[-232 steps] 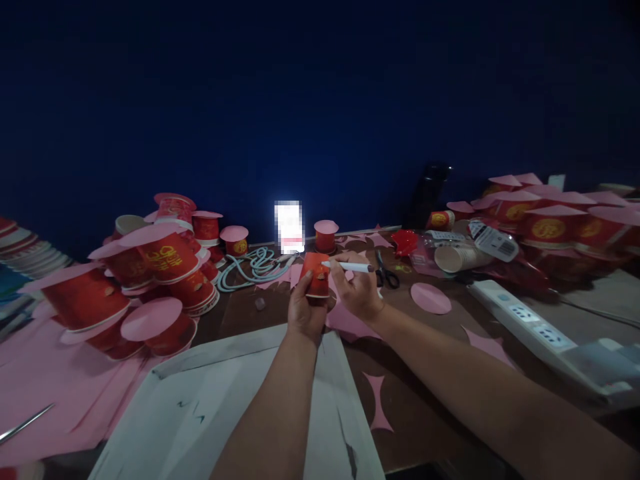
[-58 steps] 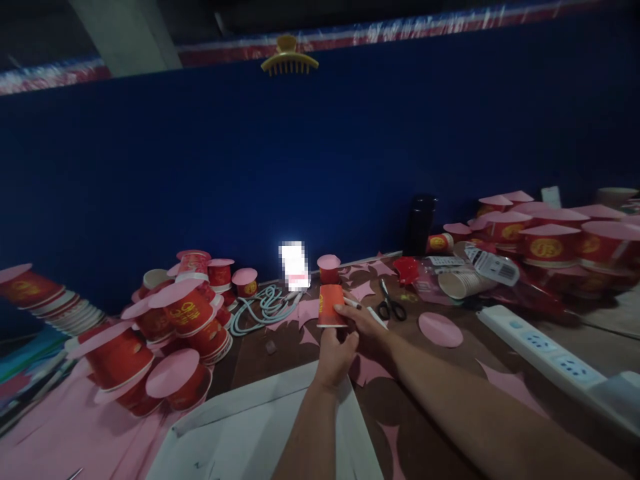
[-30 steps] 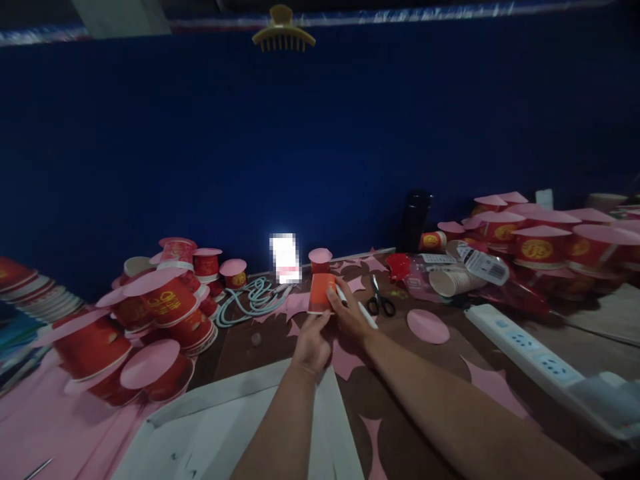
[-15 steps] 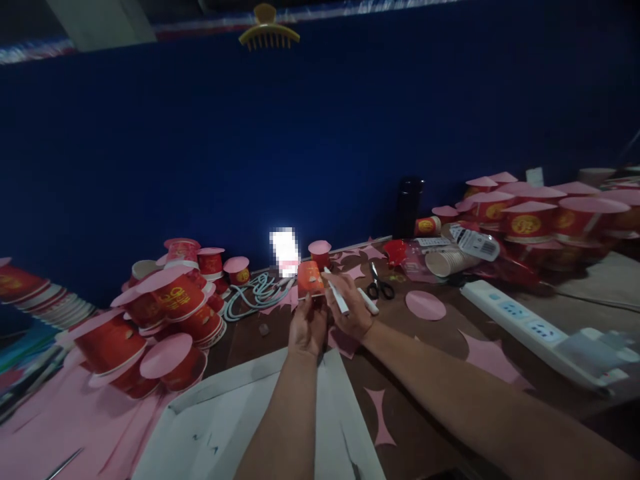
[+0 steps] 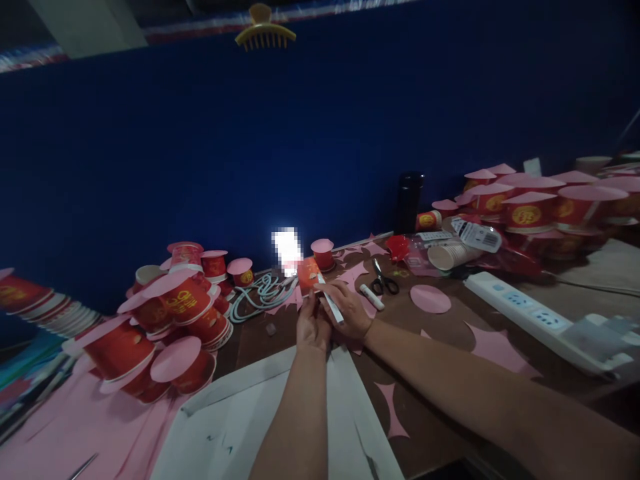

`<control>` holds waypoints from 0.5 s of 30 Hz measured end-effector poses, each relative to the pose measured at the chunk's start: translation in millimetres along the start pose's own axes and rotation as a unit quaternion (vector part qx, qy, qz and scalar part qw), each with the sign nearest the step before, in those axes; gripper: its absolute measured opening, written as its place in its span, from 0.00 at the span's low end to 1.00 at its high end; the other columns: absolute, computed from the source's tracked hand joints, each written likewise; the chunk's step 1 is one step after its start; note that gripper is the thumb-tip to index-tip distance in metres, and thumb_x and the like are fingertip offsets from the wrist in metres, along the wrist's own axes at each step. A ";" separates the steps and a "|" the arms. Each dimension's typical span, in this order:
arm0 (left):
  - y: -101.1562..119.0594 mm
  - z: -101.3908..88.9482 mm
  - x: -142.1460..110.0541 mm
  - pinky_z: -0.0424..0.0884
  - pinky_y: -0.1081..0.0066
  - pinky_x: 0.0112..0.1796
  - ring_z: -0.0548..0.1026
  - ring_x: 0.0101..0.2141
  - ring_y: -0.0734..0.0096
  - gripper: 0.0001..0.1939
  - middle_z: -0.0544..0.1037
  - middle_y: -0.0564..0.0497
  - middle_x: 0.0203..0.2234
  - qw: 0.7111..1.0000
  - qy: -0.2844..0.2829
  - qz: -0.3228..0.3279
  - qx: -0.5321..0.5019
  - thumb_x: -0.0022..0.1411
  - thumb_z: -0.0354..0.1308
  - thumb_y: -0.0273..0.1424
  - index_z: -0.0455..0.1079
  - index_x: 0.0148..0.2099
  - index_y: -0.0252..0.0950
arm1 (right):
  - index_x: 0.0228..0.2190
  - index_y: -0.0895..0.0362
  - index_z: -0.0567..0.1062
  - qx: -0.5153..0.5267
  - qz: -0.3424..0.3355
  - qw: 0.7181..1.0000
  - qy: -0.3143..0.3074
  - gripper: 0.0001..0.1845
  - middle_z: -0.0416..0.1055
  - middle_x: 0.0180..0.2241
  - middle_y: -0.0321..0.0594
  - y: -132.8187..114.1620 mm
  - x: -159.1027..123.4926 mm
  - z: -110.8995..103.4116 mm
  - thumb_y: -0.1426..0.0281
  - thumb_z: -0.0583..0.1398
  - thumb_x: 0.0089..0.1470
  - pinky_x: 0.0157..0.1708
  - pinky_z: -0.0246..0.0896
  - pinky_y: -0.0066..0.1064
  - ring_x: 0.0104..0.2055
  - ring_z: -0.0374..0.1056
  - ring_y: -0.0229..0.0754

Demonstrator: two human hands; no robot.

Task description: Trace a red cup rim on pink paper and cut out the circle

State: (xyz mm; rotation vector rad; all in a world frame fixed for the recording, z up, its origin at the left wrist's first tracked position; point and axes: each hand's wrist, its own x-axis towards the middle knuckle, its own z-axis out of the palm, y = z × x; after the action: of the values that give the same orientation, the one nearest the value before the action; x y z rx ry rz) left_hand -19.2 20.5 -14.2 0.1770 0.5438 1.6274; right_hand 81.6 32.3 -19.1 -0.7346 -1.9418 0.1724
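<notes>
Can't read a single word here tbh. Yellow characters on a red cup at 8 o'clock in my view, round gold emblem on another cup at 3, barcode label beside it, all blurry. Cup I'm holding, same.

We look through one head-worn camera, set behind and above the tabletop, facing forward and tilted down. Both hands lie ahead of us near the middle of the view, at arm's reach: the left hand and the right hand, seen from the wearer's side. Our wide view spans the tabletop from side to side and takes in the blue partition behind it.
</notes>
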 end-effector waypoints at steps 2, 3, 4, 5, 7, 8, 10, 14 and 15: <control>-0.4 -2.1 1.6 0.72 0.75 0.38 0.77 0.30 0.75 0.03 0.78 0.50 0.28 1.000 0.002 0.001 0.005 0.59 0.57 0.23 0.72 0.34 0.31 | 0.55 0.52 0.64 -0.002 0.004 1.000 -0.002 0.21 0.66 0.47 0.48 -1.1 0.6 -0.6 0.69 0.51 0.61 0.49 0.65 0.42 0.49 0.65 0.47; -0.7 -2.9 2.2 0.72 0.75 0.38 0.77 0.30 0.76 0.03 0.78 0.50 0.27 1.000 0.005 0.003 0.008 0.59 0.57 0.23 0.72 0.34 0.31 | 0.55 0.52 0.64 -0.001 0.006 1.000 -0.003 0.21 0.66 0.47 0.48 -1.4 0.8 -0.8 0.69 0.51 0.61 0.50 0.65 0.42 0.50 0.65 0.47; -0.9 -3.3 2.8 0.72 0.76 0.38 0.77 0.29 0.76 0.03 0.78 0.51 0.27 1.000 0.008 0.005 0.011 0.59 0.57 0.24 0.72 0.33 0.31 | 0.55 0.52 0.64 -0.001 0.007 1.000 -0.003 0.21 0.66 0.48 0.48 -1.5 1.2 -0.8 0.69 0.51 0.61 0.51 0.64 0.43 0.51 0.64 0.47; -1.0 -3.4 3.5 0.72 0.76 0.38 0.77 0.30 0.77 0.03 0.78 0.51 0.27 1.000 0.008 0.006 0.014 0.59 0.57 0.24 0.72 0.33 0.32 | 0.55 0.52 0.63 0.000 0.006 1.000 0.000 0.21 0.66 0.48 0.48 -1.2 1.6 -0.9 0.69 0.51 0.61 0.51 0.64 0.43 0.52 0.64 0.48; -0.3 -2.9 5.3 0.72 0.74 0.40 0.77 0.31 0.76 0.03 0.78 0.50 0.29 1.000 -0.004 0.009 0.014 0.60 0.57 0.25 0.72 0.35 0.32 | 0.55 0.53 0.63 0.002 0.005 1.000 0.011 0.21 0.67 0.48 0.48 0.5 2.9 -1.2 0.69 0.51 0.61 0.52 0.63 0.44 0.53 0.63 0.48; 0.6 -2.5 6.6 0.72 0.73 0.41 0.77 0.33 0.75 0.03 0.78 0.49 0.30 1.000 -0.011 0.013 0.011 0.60 0.57 0.25 0.72 0.35 0.32 | 0.55 0.53 0.63 0.002 0.008 1.000 0.021 0.20 0.67 0.48 0.47 1.7 3.8 -1.5 0.70 0.51 0.61 0.52 0.63 0.44 0.53 0.63 0.48; 3.6 -2.0 9.4 0.73 0.71 0.43 0.78 0.35 0.74 0.04 0.79 0.49 0.32 1.000 -0.008 0.027 -0.006 0.61 0.54 0.24 0.71 0.36 0.33 | 0.54 0.53 0.63 0.002 0.021 0.999 0.047 0.19 0.68 0.48 0.48 4.5 5.8 -2.4 0.70 0.50 0.61 0.52 0.62 0.45 0.52 0.63 0.48; 11.9 -3.9 13.9 0.75 0.72 0.40 0.78 0.35 0.75 0.08 0.79 0.50 0.30 0.998 0.034 0.046 -0.041 0.64 0.50 0.23 0.70 0.35 0.34 | 0.52 0.53 0.64 0.005 0.035 0.997 0.074 0.17 0.68 0.46 0.48 8.2 7.5 -3.9 0.71 0.50 0.61 0.51 0.63 0.44 0.50 0.64 0.48; 13.6 -4.6 14.2 0.75 0.72 0.39 0.78 0.34 0.75 0.09 0.79 0.50 0.30 0.998 0.030 0.044 -0.034 0.65 0.50 0.23 0.70 0.35 0.34 | 0.51 0.53 0.64 0.007 0.035 0.997 0.071 0.17 0.68 0.45 0.47 8.5 7.3 -3.7 0.71 0.50 0.61 0.50 0.63 0.43 0.49 0.64 0.48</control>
State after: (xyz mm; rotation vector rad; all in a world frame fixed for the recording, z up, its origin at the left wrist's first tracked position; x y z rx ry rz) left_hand -35.3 32.6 -15.0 0.1031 0.5318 1.7382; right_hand 86.1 42.5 -15.3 -0.7848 -1.7807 0.1709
